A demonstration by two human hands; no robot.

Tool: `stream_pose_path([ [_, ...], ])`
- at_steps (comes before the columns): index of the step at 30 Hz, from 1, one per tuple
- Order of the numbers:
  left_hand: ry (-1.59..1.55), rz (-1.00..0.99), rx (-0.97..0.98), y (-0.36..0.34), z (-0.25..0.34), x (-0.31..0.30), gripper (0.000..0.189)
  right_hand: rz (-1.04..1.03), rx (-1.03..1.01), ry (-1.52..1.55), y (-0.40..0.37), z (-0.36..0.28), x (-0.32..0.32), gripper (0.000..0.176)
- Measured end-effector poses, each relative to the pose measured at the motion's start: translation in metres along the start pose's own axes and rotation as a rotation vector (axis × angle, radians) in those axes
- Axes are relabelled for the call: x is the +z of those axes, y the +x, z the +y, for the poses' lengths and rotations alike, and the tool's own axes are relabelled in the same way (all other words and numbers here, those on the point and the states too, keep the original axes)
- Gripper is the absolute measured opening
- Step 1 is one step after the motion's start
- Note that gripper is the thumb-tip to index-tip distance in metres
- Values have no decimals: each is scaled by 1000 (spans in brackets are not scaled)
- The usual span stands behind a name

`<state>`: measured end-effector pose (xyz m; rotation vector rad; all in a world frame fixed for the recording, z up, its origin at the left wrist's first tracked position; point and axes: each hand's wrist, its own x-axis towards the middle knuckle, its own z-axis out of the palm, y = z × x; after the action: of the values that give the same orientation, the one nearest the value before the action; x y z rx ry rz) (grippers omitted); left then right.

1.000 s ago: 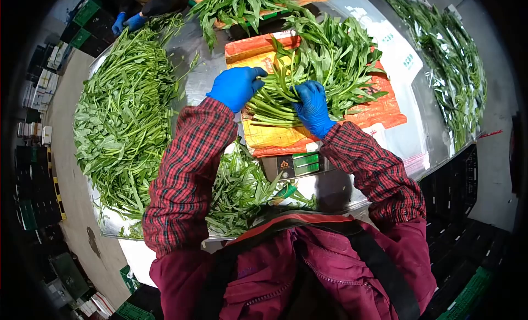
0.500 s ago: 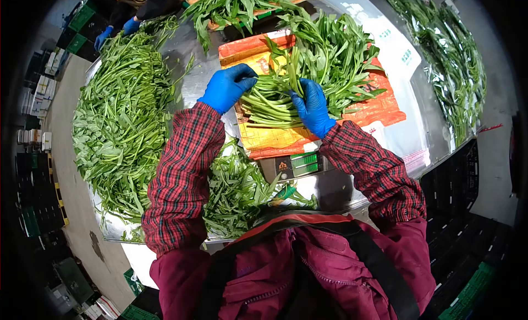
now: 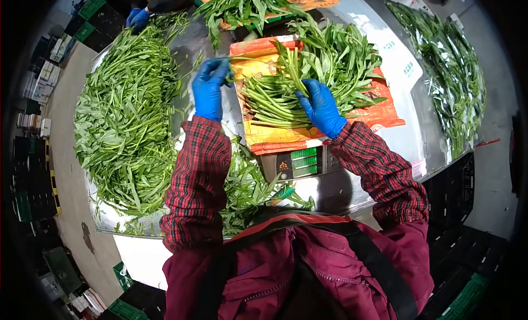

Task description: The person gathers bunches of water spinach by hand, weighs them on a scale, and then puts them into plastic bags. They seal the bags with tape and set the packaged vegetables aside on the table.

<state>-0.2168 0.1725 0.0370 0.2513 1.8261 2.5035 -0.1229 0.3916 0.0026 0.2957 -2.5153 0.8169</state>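
Observation:
My right hand [image 3: 322,107], in a blue glove, presses down on a bundle of long-stemmed leafy greens [image 3: 308,78]. The bundle lies on an orange and yellow sheet [image 3: 275,136] on top of a digital scale [image 3: 300,161]. My left hand [image 3: 209,89], also in a blue glove, is raised at the left edge of the sheet, and its fingers pinch a thin green stem. Both arms wear red plaid sleeves.
A large heap of loose greens [image 3: 126,116] covers the left of the metal table [image 3: 418,116]. More greens [image 3: 247,188] lie by my body, bagged greens [image 3: 456,67] at the right. Another person's blue-gloved hands [image 3: 137,17] work at the far left. Crates line the floor.
My left hand has let go of the bundle's stem ends and moved left and away with a single stem. My right hand stays on the bundle.

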Motion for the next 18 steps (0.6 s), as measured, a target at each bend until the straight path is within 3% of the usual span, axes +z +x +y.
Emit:
stream_pose_path([
  [2, -173, 187, 94, -11, 23, -22, 16, -7, 83, 114, 0, 1, 2, 28],
  [4, -68, 471, 266, -38, 60, -55, 16, 35, 143, 244, 3, 8, 3, 25],
  [7, 287, 856, 642, -106, 108, -197, 21, 41, 353, 693, 12, -6, -18, 20],
  [10, 908, 1423, 616, -226, 146, -310, 23, 234, 375, 904, 31, -14, -46, 22],
  [11, 949, 1478, 577, -273, 144, -357, 24, 280, 392, 931, 37, -13, -56, 23],
  [12, 1141, 1478, 396, -349, 135, -453, 22, 326, 414, 959, 40, -9, -67, 24],
  [16, 1086, 1324, 195, -384, 107, -366, 21, 450, 428, 1083, 53, 7, -90, 27],
  [18, 1024, 1228, 69, -379, 91, -341, 21, 490, 335, 1143, 56, 6, -93, 21],
])
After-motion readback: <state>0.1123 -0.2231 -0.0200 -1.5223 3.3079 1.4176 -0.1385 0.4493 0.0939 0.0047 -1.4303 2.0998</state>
